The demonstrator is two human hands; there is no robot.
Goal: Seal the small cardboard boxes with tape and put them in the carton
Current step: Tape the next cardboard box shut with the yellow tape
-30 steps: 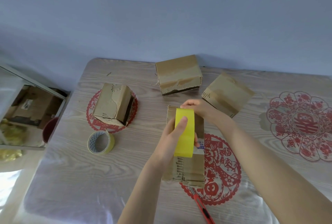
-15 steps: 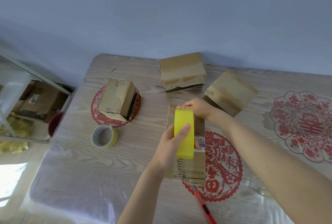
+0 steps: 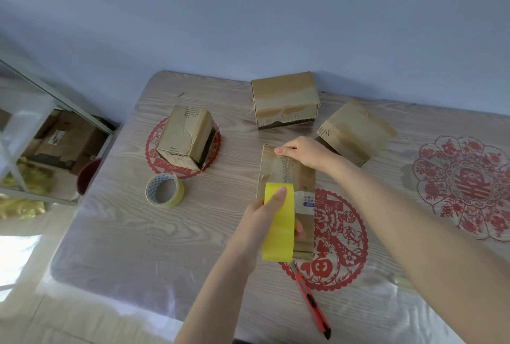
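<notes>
While the left grip (image 3: 258, 223) holds a yellow roll (image 3: 278, 233) over the box (image 3: 287, 175) on the desk (image 3: 124, 233), the right grip (image 3: 303, 152) clasps the box's far end. Beyond stand 3 more: left box (image 3: 183, 136) (open side showing), far box (image 3: 284, 98), and right box (image 3: 357, 131), its corner behind the wrist. Spare roll (image 3: 164, 190) lies left, knife (image 3: 311, 302) just beside the near end.

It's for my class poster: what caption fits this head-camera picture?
Left hand holds a yellow tape roll over a small brown cardboard box; right hand grips the box's far end.
</notes>
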